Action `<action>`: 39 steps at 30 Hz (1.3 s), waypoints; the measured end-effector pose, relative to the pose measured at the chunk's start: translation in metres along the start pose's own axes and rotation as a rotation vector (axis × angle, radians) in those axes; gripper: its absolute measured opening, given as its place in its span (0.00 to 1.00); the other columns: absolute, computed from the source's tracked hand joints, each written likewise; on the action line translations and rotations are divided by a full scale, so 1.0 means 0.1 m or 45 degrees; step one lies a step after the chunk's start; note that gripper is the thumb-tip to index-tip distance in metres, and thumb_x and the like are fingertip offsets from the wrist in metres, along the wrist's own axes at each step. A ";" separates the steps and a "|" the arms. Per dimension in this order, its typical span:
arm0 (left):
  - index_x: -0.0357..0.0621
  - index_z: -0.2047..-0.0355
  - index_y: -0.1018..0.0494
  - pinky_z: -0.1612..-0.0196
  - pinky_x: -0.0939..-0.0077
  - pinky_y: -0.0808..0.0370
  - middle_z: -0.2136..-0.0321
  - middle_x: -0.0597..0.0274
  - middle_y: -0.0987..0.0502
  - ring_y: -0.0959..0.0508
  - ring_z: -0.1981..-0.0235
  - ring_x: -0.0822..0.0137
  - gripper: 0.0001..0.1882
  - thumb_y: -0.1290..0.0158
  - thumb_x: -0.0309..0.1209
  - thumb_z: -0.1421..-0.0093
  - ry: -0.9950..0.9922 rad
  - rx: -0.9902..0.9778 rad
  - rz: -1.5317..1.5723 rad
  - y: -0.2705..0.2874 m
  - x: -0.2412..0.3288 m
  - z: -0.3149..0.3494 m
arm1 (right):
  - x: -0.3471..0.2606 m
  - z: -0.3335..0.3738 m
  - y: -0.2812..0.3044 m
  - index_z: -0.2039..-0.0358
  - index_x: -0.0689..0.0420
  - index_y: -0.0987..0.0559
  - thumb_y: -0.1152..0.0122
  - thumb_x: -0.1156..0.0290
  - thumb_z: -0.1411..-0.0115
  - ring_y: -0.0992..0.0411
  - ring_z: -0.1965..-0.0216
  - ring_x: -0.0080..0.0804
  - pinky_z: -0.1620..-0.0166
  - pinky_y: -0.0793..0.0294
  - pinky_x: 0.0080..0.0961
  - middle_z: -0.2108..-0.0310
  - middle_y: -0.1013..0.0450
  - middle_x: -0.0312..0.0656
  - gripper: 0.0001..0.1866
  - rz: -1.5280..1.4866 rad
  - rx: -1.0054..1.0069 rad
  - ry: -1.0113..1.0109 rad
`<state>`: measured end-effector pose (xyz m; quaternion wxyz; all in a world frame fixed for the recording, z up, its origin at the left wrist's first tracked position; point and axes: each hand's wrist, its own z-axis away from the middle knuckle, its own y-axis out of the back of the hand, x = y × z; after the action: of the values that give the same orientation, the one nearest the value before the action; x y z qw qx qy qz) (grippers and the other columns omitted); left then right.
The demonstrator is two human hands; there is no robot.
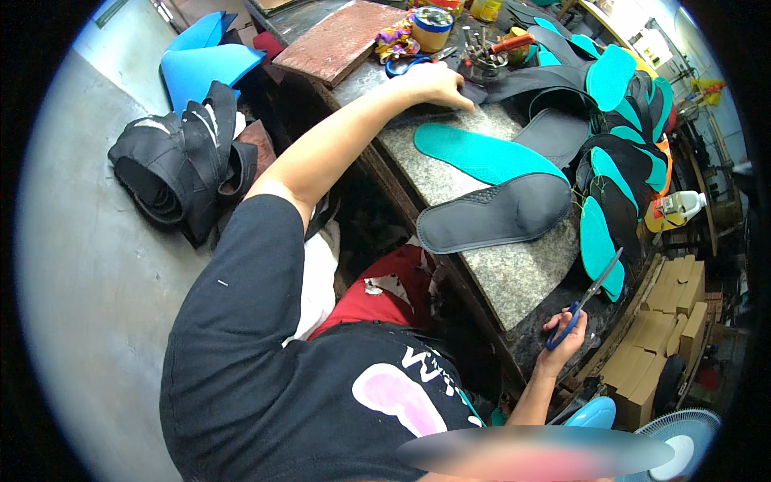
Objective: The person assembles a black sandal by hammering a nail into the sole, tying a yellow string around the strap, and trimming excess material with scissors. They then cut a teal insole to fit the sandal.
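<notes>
My left hand (438,85) reaches across to the far left part of the worktop, thumb and finger spread apart beside a dark piece of material; its other fingers are hidden. In my right hand (567,336) is a pair of scissors (596,287) with blue handles, the blades pointing up and away. On the speckled stone slab (514,285) between my hands lies a black insole (494,215), partly over a teal insole (482,154). Another dark insole (554,135) lies just beyond them.
Teal and black insoles (602,241) are heaped along the slab's right side. Farther back are a holder of tools (486,60), a round tin (431,30) and a reddish board (341,40). Black rolled material (165,169) sits left; cardboard boxes (642,353) and a fan (683,442) stand right.
</notes>
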<state>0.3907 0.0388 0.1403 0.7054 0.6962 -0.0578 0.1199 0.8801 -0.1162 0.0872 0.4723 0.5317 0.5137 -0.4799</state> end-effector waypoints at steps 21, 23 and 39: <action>0.45 0.50 0.23 0.45 0.49 0.36 0.48 0.53 0.27 0.33 0.43 0.53 0.49 0.50 0.76 0.55 0.205 0.546 -0.434 -0.21 0.32 -0.70 | 0.03 -0.06 0.02 0.64 0.57 0.30 0.41 0.57 0.35 0.35 0.81 0.19 0.78 0.33 0.18 0.79 0.36 0.31 0.16 0.043 0.008 -0.023; 0.42 0.60 0.24 0.45 0.40 0.38 0.45 0.47 0.32 0.38 0.40 0.45 0.27 0.39 0.52 0.48 0.033 0.616 -0.129 -0.07 0.54 -0.37 | 0.02 -0.06 0.01 0.63 0.58 0.30 0.40 0.65 0.35 0.34 0.81 0.19 0.78 0.33 0.18 0.78 0.35 0.32 0.11 0.009 0.023 -0.066; 0.40 0.60 0.31 0.48 0.55 0.31 0.55 0.44 0.31 0.29 0.52 0.45 0.33 0.31 0.46 0.61 -0.556 0.354 0.453 -0.45 1.45 1.28 | -0.33 0.03 -0.10 0.64 0.60 0.25 0.35 0.67 0.39 0.32 0.77 0.14 0.74 0.35 0.13 0.77 0.27 0.33 0.11 0.348 -0.450 -0.206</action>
<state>0.5532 -0.0763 0.1357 0.5423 0.7743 -0.3119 0.0956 0.8693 -0.1216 0.1201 0.6584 0.4651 0.4734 -0.3551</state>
